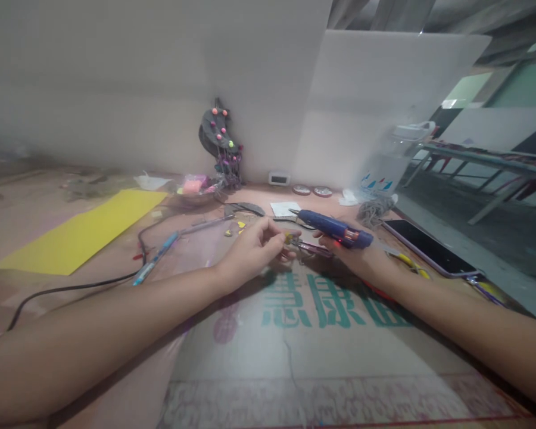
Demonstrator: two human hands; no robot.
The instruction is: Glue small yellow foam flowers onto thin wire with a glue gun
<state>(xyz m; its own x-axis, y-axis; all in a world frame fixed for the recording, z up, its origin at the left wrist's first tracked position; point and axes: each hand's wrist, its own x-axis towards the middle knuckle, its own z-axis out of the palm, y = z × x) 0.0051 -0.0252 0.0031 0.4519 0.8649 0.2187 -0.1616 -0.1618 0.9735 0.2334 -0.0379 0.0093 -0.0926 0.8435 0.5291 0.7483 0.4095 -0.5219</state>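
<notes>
My right hand (357,256) is closed around a blue glue gun (330,225), its dark nozzle pointing left and a small red light showing. Below the gun, a slim pinkish metal tool (315,248) that looks like tweezers sticks out from the same hand. Its tip meets a small yellow piece (289,238) at the fingertips of my left hand (259,247). Those left fingers are pinched together on the piece, which they partly cover. Small yellow cut-outs (241,225) and a grey curved piece (245,207) lie just beyond the left hand.
A yellow sheet (84,232), a blue pen (156,257) and a black cord (75,287) lie on the left. At right are a phone (429,247), yellow-handled scissors (413,265), grey yarn (376,207) and a clear bottle (390,155). A grey moon ornament (217,131) stands against the wall.
</notes>
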